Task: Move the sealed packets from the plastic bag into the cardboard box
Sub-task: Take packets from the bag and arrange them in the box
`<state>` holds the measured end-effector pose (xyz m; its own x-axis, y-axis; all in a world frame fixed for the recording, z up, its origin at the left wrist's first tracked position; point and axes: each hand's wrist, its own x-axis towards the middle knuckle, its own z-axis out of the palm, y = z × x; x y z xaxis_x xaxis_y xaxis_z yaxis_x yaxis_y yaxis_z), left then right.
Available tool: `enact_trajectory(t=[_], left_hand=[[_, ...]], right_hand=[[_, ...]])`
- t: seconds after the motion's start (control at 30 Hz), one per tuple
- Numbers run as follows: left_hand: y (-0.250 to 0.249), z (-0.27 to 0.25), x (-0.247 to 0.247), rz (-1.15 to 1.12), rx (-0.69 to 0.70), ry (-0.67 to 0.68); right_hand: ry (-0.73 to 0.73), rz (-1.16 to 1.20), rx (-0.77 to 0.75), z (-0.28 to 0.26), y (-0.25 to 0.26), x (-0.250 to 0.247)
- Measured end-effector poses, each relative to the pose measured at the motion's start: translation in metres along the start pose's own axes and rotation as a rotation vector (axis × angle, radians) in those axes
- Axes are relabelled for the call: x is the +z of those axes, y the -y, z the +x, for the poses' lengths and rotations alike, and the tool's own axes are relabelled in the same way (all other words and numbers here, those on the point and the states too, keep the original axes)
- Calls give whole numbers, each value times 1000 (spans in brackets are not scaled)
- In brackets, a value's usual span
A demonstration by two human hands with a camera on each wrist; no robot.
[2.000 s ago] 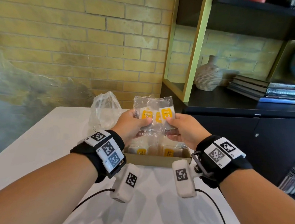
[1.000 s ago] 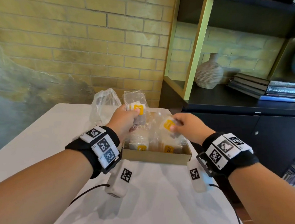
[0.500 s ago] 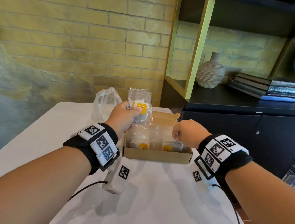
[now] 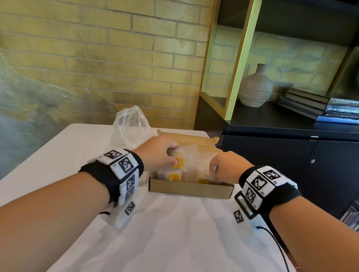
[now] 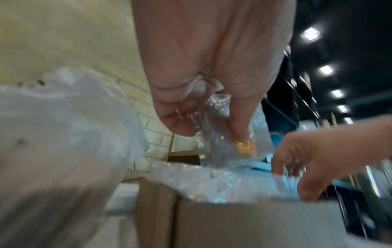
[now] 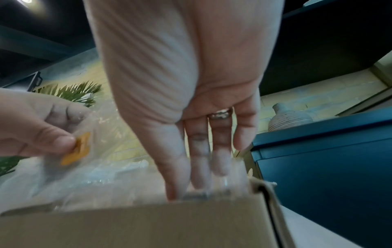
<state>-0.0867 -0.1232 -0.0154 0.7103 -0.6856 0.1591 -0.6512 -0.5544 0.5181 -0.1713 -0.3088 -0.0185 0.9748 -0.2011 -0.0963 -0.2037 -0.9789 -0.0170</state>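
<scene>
The open cardboard box (image 4: 191, 188) sits mid-table with several clear sealed packets inside. My left hand (image 4: 168, 156) pinches one more clear packet (image 4: 188, 161) with a yellow label by its edge, low over the box's left half. In the left wrist view, thumb and fingers (image 5: 182, 127) grip that packet (image 5: 224, 139). My right hand (image 4: 215, 171) reaches into the box's right side; the right wrist view shows its straight fingers (image 6: 201, 171) pressing down on the packets (image 6: 118, 182) lying there. The crumpled plastic bag (image 4: 131, 125) stands behind the box at left.
The white table (image 4: 175, 244) has bare surface in front of the box, and its near edge is close to me. A dark cabinet (image 4: 301, 168) stands right beside the table, with a vase (image 4: 255, 88) and books (image 4: 339, 108) on it. A brick wall lies behind.
My left hand has lowered its packet from above the box down to the box's left side. My right hand has dipped its fingers into the right side of the box.
</scene>
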Motion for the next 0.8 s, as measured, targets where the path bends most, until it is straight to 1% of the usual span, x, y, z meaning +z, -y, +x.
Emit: enact_trajectory(t=[0.07, 0.1, 0.13, 0.23, 0.33, 0.37, 0.47, 0.5, 0.63, 0.8], left_hand=[[-1, -1, 5, 174, 43, 73], [0, 0, 7, 213, 37, 102], [0, -2, 7, 234, 50, 129], [5, -1, 9, 220, 7, 203], [5, -2, 9, 253, 54, 165], [5, -2, 7, 252, 52, 157], [5, 0, 3, 249, 52, 114], [4, 0, 2, 264, 51, 117], [6, -2, 8, 349, 49, 200], [7, 1, 10, 364, 30, 200]], right_hand=[[43, -50, 26, 1, 3, 2], [59, -68, 43, 2, 4, 2], [66, -77, 52, 2, 4, 2], [46, -33, 46, 2, -1, 2], [78, -33, 62, 2, -3, -1], [65, -35, 64, 2, -4, -1], [-41, 17, 46, 2, -8, 0], [-51, 20, 38, 1, -9, 0], [19, -38, 7, -3, -6, 3], [42, -56, 61, 2, -4, 3]])
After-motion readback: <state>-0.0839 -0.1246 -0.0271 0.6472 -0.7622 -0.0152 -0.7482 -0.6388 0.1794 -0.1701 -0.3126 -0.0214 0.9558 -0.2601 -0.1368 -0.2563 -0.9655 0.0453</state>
